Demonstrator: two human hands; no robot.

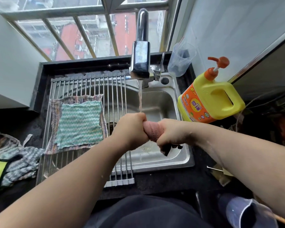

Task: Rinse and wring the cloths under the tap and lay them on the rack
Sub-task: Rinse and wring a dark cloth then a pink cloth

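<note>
Centre frame: left hand (132,130) and right hand (169,132) had fingers clenched round the ends of the rolled pink cloth (152,130), over the sink (184,155) under the tap (140,58), likely so wrung water drained | left: green cloth (79,122) lay flat on the rack (89,83); bare bars above and below left room

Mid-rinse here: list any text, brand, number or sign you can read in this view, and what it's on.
On the yellow detergent bottle, the orange label: large characters in a yellow circle and small print, all tilted and too blurred to read.
On the clear cup beside the tap: any markings are too faint to tell.
On the pink cloth, the green cloth and the tap: no text seen.
Nothing can be quoted.
</note>
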